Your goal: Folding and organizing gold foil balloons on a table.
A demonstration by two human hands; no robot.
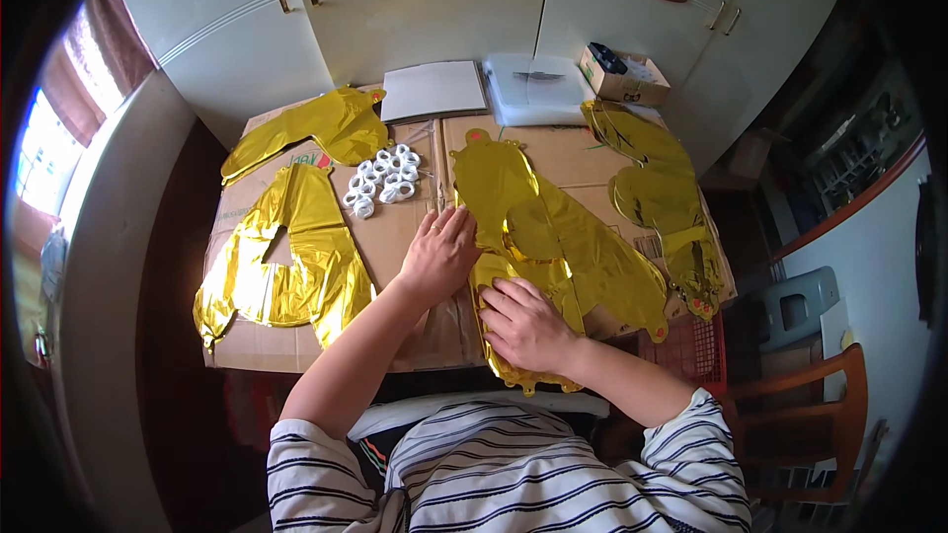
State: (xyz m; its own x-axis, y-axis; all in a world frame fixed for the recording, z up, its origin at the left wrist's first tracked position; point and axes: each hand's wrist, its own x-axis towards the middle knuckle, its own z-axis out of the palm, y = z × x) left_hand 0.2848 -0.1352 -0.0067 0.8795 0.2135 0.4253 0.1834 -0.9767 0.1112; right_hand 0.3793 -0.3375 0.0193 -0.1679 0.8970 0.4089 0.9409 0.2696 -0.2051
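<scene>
A flat, uninflated gold foil balloon (499, 183) with small tabs along its rim lies in front of me. My left hand (441, 255) rests at its left edge with fingers stretched out, the fingertips touching the foil. Lower down, my right hand (528, 324) lies on the near part of the foil, fingers spread and slightly bent. Part of the balloon is hidden beneath that hand. To the left is an A-shaped gold foil balloon (306, 281), and a bent gold foil balloon (346, 128) lies beyond it. More gold foil balloons (657, 197) overlap at the right.
White ribbon rolls (383, 178) sit in a cluster on the cardboard-covered table (395, 306). At the back are a white sheet stack (434, 91), a clear plastic pack (533, 94) and a small cardboard box (624, 79). Cabinets (425, 15) stand behind; a wooden chair (805, 424) is at right.
</scene>
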